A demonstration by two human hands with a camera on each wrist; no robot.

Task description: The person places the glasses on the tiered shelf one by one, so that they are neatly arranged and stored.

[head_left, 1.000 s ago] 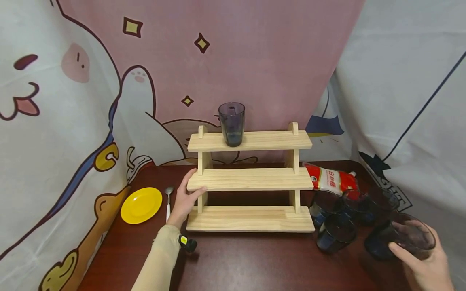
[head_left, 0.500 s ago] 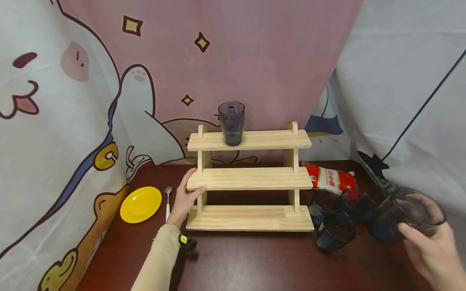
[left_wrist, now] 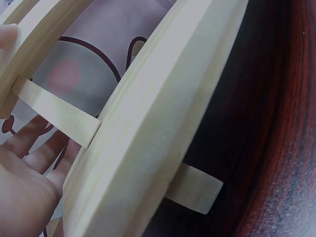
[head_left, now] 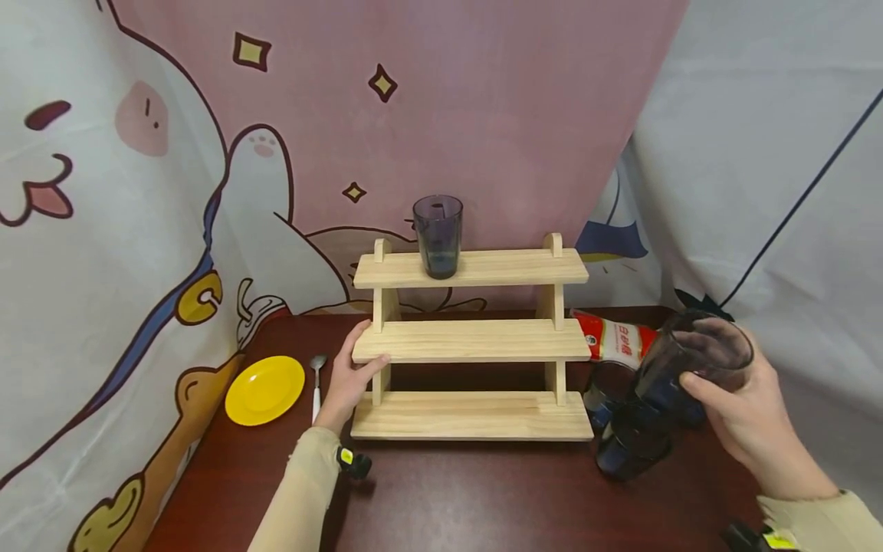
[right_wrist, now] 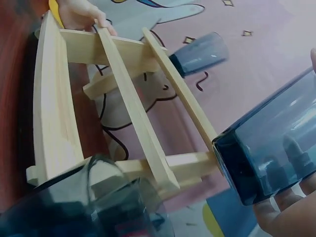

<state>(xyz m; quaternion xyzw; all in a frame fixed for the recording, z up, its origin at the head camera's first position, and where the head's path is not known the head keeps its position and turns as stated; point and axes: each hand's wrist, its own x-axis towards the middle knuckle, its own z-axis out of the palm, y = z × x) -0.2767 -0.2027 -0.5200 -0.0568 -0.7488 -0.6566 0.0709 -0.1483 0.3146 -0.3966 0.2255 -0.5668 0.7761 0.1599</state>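
From my remote station I record the following; the left hand is at the left end of the middle shelf of a three-tier wooden rack, its thumb over the front edge and its fingers behind, holding the board lightly; the right hand has its fingers and thumb curled round a dark tinted tumbler, spread about as wide as the glass; I find that tumbler tilted, mouth toward the hand and base toward the rack, raised off the counter to the right of the rack; the right wrist view shows it apart from the glasses below.

I note a matching glass upright on the top shelf, left of its middle; near the rack's lower right, a front glass and a rear glass stand on the counter; more dark glass shows behind the held tumbler, too hidden for me to count.

Behind these lies a red and white packet, partly covered; on the far left I log a yellow plate lying flat, with a white-handled utensil between it and the left hand; a printed pink cloth hangs behind the rack.
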